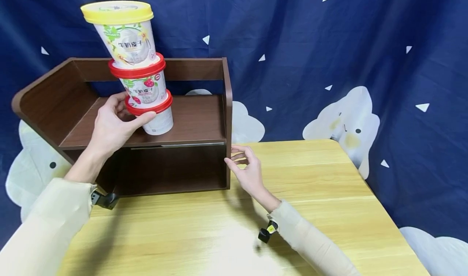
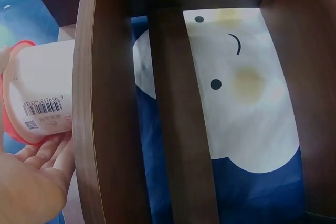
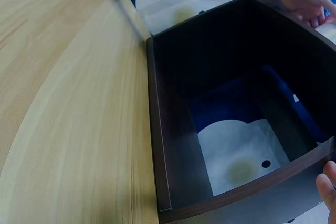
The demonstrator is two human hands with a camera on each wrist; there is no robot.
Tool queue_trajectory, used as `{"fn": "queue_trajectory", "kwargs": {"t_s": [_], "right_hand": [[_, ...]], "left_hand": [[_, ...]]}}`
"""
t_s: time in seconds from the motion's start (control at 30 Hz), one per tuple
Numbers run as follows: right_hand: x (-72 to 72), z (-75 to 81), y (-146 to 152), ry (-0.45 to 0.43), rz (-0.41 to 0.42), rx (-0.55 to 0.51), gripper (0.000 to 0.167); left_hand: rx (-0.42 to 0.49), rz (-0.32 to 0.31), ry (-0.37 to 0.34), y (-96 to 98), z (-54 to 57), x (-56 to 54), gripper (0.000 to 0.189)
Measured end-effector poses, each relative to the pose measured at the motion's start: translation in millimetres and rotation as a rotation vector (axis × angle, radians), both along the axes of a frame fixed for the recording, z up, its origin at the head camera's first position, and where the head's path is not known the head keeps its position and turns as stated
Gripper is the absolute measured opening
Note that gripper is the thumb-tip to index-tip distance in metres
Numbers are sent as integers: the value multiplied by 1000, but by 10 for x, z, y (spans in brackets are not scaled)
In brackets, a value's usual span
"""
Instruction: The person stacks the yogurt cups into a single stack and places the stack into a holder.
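Observation:
Three lidded paper tubs stand stacked on the upper board of a dark brown two-tier shelf (image 1: 183, 113). The top tub (image 1: 133, 44) has a yellow lid; the middle tub (image 1: 146, 90) has a red lid and strawberry print. My left hand (image 1: 113, 123) grips the red-lidded bottom tub (image 1: 159, 123) around its lid, thumb in front and fingers behind. In the left wrist view, a barcode shows on the bottom tub (image 2: 44, 87), near the board's front edge. My right hand (image 1: 248, 168) touches the shelf's right side panel (image 1: 228, 126) with thumb and fingertips.
The shelf stands on a light wooden table (image 1: 310, 195), which extends to its right and in front. Its lower compartment (image 1: 175, 168) has an open front. Behind hangs a dark blue curtain (image 1: 278, 32) with white clouds and triangles.

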State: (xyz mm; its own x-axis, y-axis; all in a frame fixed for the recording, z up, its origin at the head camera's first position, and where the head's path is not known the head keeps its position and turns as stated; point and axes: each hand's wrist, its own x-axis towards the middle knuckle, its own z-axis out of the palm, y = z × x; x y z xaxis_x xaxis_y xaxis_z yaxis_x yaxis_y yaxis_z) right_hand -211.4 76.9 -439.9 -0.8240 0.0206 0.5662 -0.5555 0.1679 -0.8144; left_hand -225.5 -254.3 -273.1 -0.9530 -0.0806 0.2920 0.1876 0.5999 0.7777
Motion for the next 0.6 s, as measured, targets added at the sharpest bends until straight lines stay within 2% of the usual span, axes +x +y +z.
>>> {"fn": "queue_trajectory", "kwargs": {"t_s": [0.1, 0.3, 0.6], "right_hand": [[5, -1, 17, 5, -6, 3, 38], [20, 1, 18, 6, 1, -1, 37], [62, 6, 15, -9, 7, 14, 37]], "left_hand": [[20, -13, 3, 20, -17, -43, 86], [25, -4, -6, 23, -12, -57, 87], [21, 11, -21, 28, 1, -20, 89]]}}
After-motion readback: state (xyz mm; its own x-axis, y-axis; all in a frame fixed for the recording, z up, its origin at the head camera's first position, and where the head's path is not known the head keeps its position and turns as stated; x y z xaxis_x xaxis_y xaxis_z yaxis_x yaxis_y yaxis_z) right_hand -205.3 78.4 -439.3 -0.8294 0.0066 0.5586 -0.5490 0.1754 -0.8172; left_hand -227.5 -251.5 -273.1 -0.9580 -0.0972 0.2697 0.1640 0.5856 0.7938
